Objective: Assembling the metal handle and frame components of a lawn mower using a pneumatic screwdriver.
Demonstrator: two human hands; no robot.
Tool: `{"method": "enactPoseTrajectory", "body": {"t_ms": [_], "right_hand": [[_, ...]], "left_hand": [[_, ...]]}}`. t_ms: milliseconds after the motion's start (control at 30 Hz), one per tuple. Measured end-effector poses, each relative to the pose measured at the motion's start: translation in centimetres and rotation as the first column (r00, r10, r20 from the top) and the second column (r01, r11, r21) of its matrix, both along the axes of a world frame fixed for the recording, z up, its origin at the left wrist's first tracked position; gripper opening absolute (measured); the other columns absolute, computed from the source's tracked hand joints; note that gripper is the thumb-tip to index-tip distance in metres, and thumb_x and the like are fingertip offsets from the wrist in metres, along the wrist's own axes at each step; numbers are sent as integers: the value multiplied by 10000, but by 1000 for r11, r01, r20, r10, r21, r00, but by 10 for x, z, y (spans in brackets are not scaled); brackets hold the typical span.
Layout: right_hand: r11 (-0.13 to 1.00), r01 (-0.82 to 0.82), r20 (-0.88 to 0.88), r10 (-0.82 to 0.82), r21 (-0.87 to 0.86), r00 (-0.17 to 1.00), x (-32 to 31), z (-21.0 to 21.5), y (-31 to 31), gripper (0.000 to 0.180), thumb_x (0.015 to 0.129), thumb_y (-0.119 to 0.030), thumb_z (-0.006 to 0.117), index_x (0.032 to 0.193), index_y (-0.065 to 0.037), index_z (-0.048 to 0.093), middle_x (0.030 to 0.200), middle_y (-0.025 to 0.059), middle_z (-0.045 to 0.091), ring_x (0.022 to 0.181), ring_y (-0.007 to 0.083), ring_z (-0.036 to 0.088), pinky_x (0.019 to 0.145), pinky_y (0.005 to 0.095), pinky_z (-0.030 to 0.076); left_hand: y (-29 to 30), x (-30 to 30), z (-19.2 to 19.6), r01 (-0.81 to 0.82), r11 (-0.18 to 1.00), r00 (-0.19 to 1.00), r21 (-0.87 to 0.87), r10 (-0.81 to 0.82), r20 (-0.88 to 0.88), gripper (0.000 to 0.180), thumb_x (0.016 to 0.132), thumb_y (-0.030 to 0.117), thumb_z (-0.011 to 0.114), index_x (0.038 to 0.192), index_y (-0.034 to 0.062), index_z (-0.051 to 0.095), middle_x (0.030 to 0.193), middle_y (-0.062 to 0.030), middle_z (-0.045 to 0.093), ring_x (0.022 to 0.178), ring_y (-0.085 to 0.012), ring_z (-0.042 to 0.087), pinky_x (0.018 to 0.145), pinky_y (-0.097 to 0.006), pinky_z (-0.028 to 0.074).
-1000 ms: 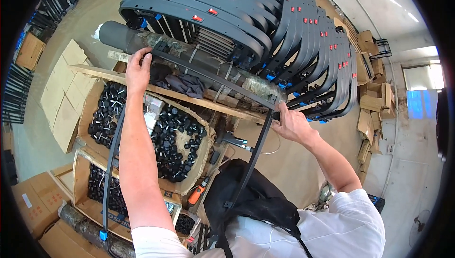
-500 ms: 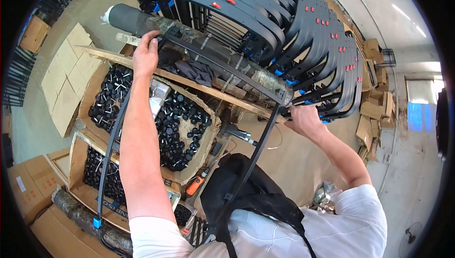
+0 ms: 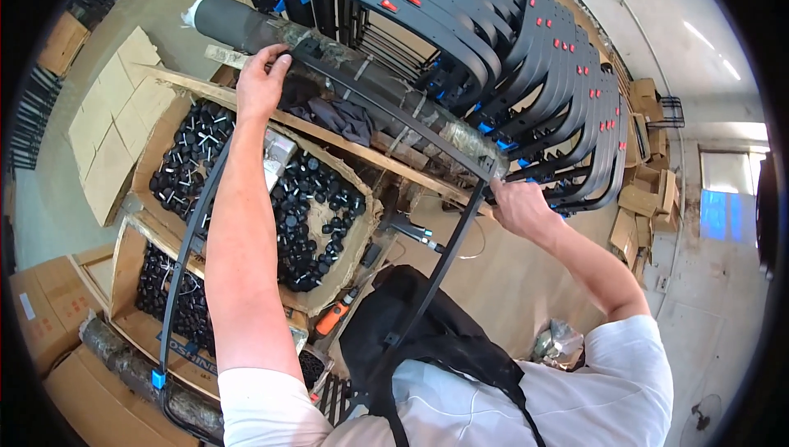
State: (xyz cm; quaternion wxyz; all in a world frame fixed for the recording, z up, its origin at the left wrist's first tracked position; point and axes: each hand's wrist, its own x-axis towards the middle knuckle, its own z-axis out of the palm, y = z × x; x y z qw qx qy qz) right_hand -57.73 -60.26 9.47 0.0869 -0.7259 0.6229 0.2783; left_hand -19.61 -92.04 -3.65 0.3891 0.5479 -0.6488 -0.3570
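Head view. Change: the right hand (image 3: 523,207) is now more curled at its corner of the dark metal frame (image 3: 394,112), its fingers less spread than a second ago. The left hand (image 3: 262,85) stays at the opposite corner, and the crossbar between them lies in much the same place. Reading: the frame is being steadied rather than carried. Left fingers rest over the bar's end; right fingers are bent against the joint. Cannot tell whether either closes fully round the metal.

Surroundings: beyond the crossbar, a padded tube (image 3: 234,21); between the grips, a dark cloth (image 3: 337,121). Nearer the body than the left grip, a carton (image 3: 375,200) of black-headed bolts (image 3: 300,196). Below the right grip, a hose-fed tool (image 3: 419,235). Obstruction: stacked frames (image 3: 530,57) just beyond the right hand probably limit movement that way.
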Motion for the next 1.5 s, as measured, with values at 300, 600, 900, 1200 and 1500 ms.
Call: {"method": "enactPoseTrajectory", "body": {"t_ms": [300, 600, 900, 1200, 1500], "right_hand": [[996, -54, 70, 58, -66, 996, -23, -16, -8, 310, 933, -293, 691, 1019, 0, 637, 705, 165, 696, 672, 356, 731, 579, 483, 569], [969, 174, 92, -160, -175, 983, 7, -21, -11, 533, 1025, -471, 554, 854, 17, 683, 755, 243, 726, 728, 418, 737, 630, 531, 581], [922, -164, -79, 146, -351, 986, -24, -47, 6, 372, 995, -289, 661, 699, -69, 712, 588, 142, 668, 533, 317, 698, 476, 429, 554], [952, -5, -20, -1, -307, 1000, -23, -59, 1, 488, 1027, -346, 602, 656, -45, 705, 635, 196, 692, 576, 361, 717, 516, 445, 578], [951, 285, 29, -284, -116, 958, -3, -26, -10, 486, 1030, -441, 603, 882, 12, 703, 793, 259, 728, 813, 451, 737, 765, 532, 593]], "left_hand": [[4, -9, -2, -43, 999, 997, -30, 44, 59, 327, 996, 276, 711, 1298, 149, 712, 1258, -110, 708, 1123, -277, 700, 992, -381, 537], [-2, 8, -9, -28, 999, 999, -17, 28, -20, 783, 952, 436, 709, 1593, 106, 402, 1457, -155, 644, 1347, -351, 608, 1123, -428, 471], [16, 20, 56, -157, 987, 779, 42, 98, 619, 724, 979, 471, 700, 1490, 27, 445, 1024, -237, 767, 959, -442, 748, 876, -544, 577], [8, -5, 52, -102, 932, 803, -348, 284, 524, 781, 870, 603, 767, 1373, 26, 607, 1175, -235, 723, 1123, -397, 694, 983, -473, 548], [18, 50, 82, -91, 991, 738, -102, 136, 661, 384, 1027, 379, 594, 1116, 23, 708, 942, -150, 737, 924, -332, 764, 768, -488, 612]]}}
